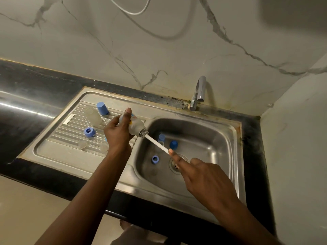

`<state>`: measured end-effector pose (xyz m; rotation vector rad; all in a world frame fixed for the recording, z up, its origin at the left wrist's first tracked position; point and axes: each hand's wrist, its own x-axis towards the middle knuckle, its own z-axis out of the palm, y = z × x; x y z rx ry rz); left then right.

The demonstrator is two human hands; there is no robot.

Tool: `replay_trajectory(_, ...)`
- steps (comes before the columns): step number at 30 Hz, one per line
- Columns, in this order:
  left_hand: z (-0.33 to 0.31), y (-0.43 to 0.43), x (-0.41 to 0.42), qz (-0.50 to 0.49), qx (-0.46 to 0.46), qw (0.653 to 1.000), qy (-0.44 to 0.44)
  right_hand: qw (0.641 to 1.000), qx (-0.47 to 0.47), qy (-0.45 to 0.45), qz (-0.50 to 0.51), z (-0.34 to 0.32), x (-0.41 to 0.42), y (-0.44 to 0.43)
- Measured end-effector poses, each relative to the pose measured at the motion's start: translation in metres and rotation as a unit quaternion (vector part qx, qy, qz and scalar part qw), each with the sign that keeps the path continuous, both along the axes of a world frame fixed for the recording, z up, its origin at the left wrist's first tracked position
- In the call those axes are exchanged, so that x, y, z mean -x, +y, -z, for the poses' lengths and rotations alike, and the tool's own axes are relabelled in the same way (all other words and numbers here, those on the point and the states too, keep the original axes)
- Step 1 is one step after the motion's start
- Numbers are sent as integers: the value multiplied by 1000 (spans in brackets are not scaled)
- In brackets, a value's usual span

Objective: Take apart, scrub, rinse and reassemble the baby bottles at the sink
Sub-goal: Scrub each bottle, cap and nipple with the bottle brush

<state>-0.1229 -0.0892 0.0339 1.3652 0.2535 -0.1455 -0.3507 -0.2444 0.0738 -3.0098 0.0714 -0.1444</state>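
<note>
**Head view: steel sink unit set in a black desk (26, 103).**

**Left.** A blue cap (102, 108) stands mouth down on the ribbed drainboard (70, 128). A clear bottle body (93, 116) lies just beside it. Nearer are a blue screw ring (89, 132), a small clear piece (82, 144), and a second clear piece (104, 147) just beside the left wrist. What these two clear pieces are cannot be told.

**Centre.** The left hand (118, 133) holds a translucent baby bottle (137, 125) over the edge between drainboard and basin. Its fingers are curled round the bottle's body, and the mouth tilts down toward the right. The bristle head of a brush (143, 133) sits at the bottle's mouth. The brush's white handle (156, 143) slants nearward and right over the basin.

**Right.** The right hand (203, 174) grips the near end of the handle with its fingers, forefinger laid along it, above the drain (174, 167). On the floor of the basin (212, 138) are a pale blue part (161, 137), a dark blue cap (173, 145) and a second blue ring (155, 159). A chrome tap (198, 92) rises at the far rim, against a veined marble wall (159, 50).
</note>
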Motion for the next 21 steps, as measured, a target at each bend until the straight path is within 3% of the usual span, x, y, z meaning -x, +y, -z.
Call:
replay_trajectory(2,4,-1,6,-3,5,1000,21,998,44,-36,-5,1,0,-3)
replay_trajectory(4,8,-2,10,-3,1,1000,27,999,5,-32,-4,4,-3,-2)
replay_trajectory(6,9,-3,12,6,-10,1000,16,990,-131,-4,44,10,-6,2)
replay_trajectory(8,8,-6,13,17,-18,1000,4,947,-310,18,80,19,-8,2)
replay_trajectory(10,5,-7,11,16,-29,999,2,923,-374,5,94,23,-10,-2)
replay_trajectory(21,9,-9,4,14,-13,1000,19,958,-266,35,97,15,0,-19)
